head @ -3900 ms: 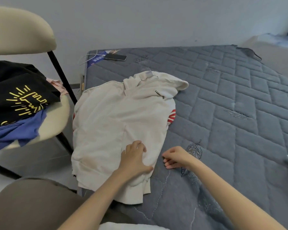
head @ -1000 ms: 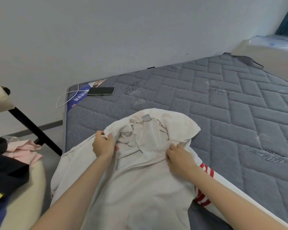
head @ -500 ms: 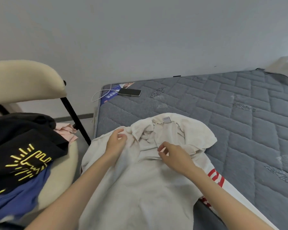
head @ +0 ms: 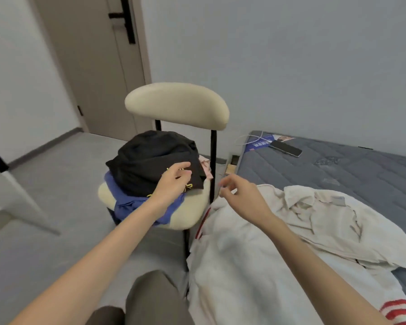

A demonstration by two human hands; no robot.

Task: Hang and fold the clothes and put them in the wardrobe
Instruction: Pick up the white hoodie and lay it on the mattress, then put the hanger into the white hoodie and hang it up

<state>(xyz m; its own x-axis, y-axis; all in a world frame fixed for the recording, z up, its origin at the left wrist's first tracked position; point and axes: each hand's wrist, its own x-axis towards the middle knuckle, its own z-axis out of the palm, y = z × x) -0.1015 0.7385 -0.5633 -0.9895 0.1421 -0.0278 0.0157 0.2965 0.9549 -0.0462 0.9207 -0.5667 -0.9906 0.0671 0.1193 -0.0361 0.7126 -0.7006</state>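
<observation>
Trouser-clad knee [head: 150,301] nearest, just short of the chair's front leg. Cream sweatshirt [head: 244,266] lies rumpled on the grey mattress [head: 338,170] to the right of the chair [head: 176,106], its near side hanging over the mattress edge beside the chair seat, collar bunched, red-striped cuff at the near right. Change from half a second ago: both hands were working at the sweatshirt's collar; both have now let go of it, and the view has swung left so the chair sits mid-frame. Right hand [head: 242,195] hangs in the air above the sweatshirt's chair-side edge, fingers loosely curled, nothing in it. Left hand [head: 174,181] has crossed to the chair seat, fingers spread slackly over the black shirt [head: 148,160] on top of the pile; blurred, no grip visible, contact uncertain. So the sweatshirt lies under and behind the right hand, well right of the left; the black shirt sits directly under the left fingertips. Beneath the black shirt: a blue garment [head: 127,202] spilling over the seat's front, a pink garment [head: 205,166] peeking out at the seat's back right. Beyond the chair to the right, on the mattress corner: a phone [head: 285,148] with a white cable [head: 249,138]. Behind the chair to the left: a closed door [head: 92,66].
</observation>
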